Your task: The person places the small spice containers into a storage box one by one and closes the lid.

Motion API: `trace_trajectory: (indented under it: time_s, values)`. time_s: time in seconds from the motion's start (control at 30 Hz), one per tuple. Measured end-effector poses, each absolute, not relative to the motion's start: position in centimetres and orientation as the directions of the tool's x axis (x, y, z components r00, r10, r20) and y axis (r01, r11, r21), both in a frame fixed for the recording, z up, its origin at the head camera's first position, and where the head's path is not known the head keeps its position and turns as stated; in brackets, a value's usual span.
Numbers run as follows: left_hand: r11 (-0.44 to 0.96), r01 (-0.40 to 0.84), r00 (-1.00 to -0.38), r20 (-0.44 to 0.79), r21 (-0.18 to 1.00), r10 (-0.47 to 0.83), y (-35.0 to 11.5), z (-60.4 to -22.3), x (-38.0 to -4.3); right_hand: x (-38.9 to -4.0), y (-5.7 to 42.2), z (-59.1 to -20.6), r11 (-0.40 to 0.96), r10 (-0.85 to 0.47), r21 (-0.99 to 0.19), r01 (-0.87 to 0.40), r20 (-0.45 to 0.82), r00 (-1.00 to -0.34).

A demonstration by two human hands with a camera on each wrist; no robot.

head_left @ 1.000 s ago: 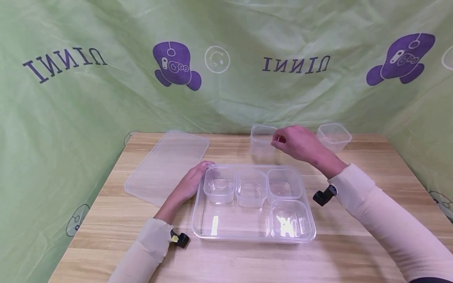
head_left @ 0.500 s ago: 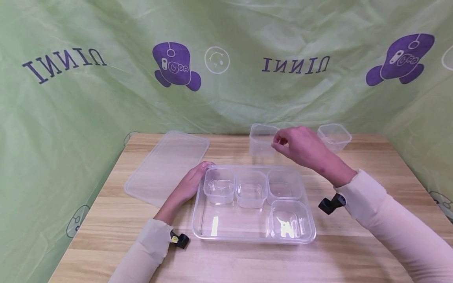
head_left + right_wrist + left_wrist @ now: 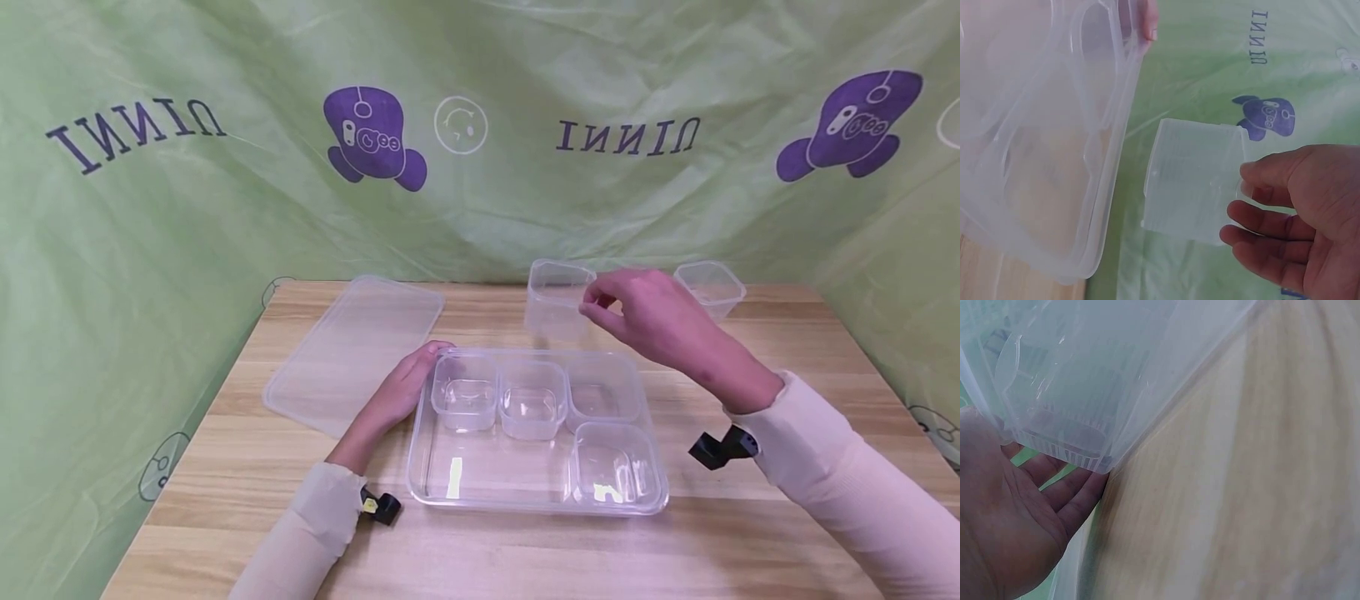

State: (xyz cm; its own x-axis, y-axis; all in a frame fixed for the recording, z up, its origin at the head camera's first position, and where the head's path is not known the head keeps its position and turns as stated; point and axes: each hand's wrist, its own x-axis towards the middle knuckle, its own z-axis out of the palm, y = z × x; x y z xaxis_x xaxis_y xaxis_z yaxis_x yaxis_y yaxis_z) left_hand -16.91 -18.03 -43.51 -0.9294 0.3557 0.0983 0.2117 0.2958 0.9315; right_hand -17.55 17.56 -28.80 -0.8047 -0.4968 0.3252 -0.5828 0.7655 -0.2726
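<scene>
In the head view my left hand [image 3: 405, 385] grips the far left corner of a large clear plastic box [image 3: 510, 492]. Its fingers [image 3: 1082, 497] wrap that corner in the left wrist view. Behind the box, my right hand [image 3: 660, 321] pinches the rim of a small clear container [image 3: 1194, 181] between thumb and fingers. Several like it stand inside the large box: one at back left [image 3: 465, 421], another in the back middle [image 3: 531, 429], a third at back right [image 3: 603, 392] and one at front right [image 3: 615, 467].
One more small clear container [image 3: 716, 292] stands near the table's back right, partly behind my right hand. A flat translucent lid [image 3: 352, 350] lies left of the large box. Green printed cloth [image 3: 495, 208] hangs behind and beside the wooden table [image 3: 525, 558].
My right forearm has swung right and nearer while the hand keeps its pinch. The small container's rim appears slightly higher and larger. My left hand and the large box have stayed in place.
</scene>
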Motion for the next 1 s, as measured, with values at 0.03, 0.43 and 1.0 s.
trace_trajectory:
  time_s: [0.03,0.43,1.0]
  values:
    - [0.296,0.213,-0.929,0.099,0.931,0.358,-18.0,-43.5,-16.9,-17.4,17.6,-28.7,0.766,-0.496,-0.272,-0.583,0.328,-0.804]
    - [0.296,0.208,-0.931,0.096,0.932,0.351,-18.0,-43.5,-16.9,-14.9,17.7,-28.0,0.739,-0.547,-0.209,-0.640,0.369,-0.752]
    - [0.298,0.205,-0.931,0.092,0.932,0.352,-18.2,-43.7,-17.0,-11.1,16.7,-28.0,0.651,-0.630,-0.157,-0.743,0.435,-0.643]
